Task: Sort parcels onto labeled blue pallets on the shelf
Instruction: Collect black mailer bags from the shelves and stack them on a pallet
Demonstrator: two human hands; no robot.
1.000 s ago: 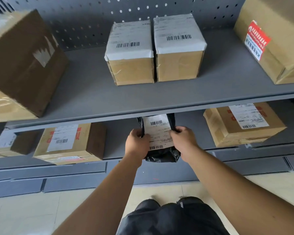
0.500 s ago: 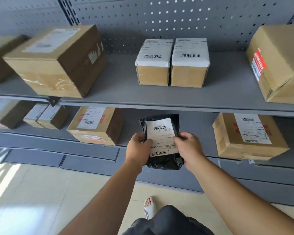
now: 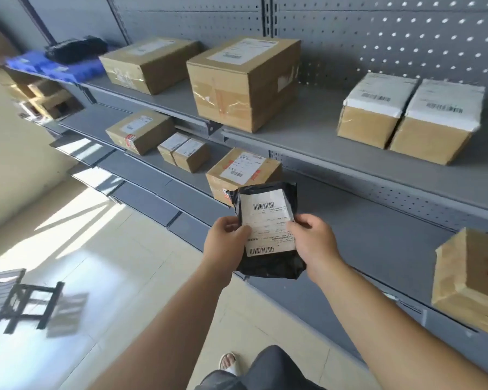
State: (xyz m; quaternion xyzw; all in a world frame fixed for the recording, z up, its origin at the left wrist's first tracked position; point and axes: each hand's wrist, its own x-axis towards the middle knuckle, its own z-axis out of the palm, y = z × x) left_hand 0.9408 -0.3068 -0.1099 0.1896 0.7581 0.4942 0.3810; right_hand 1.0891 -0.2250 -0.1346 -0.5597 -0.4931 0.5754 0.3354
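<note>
View swung left since prior frame, blue pallets (image 3: pixel 68 69) now showing at upper shelf's (image 3: pixel 307 142) far-left end; L hand (image 3: pixel 226 243) & R hand (image 3: pixel 313 240) pinch black parcel (image 3: pixel 271 267) by side edges, label up, off lower shelf front: label-check step, next prob. carry left, match pallet.

**Shiny plastic, brown card and grey metal**

The black bag (image 3: pixel 271 270) is thin plastic, shiny and full of crinkles. The label (image 3: pixel 266 220) stuck on it is white paper, flat and not shiny. The shelf (image 3: pixel 307 142) looks like grey painted metal, smooth and dull. The back wall (image 3: pixel 392 32) is the same grey metal with rows of little round holes. The big box (image 3: pixel 245 114) is dull brown cardboard with shiny clear tape (image 3: pixel 209 98) across its front. The two white-topped boxes (image 3: pixel 369 128) are cardboard with paper over their tops. The blue pallet (image 3: pixel 68 70) looks like plastic. The floor (image 3: pixel 119 263) is pale, smooth tile that shines in the light.
</note>
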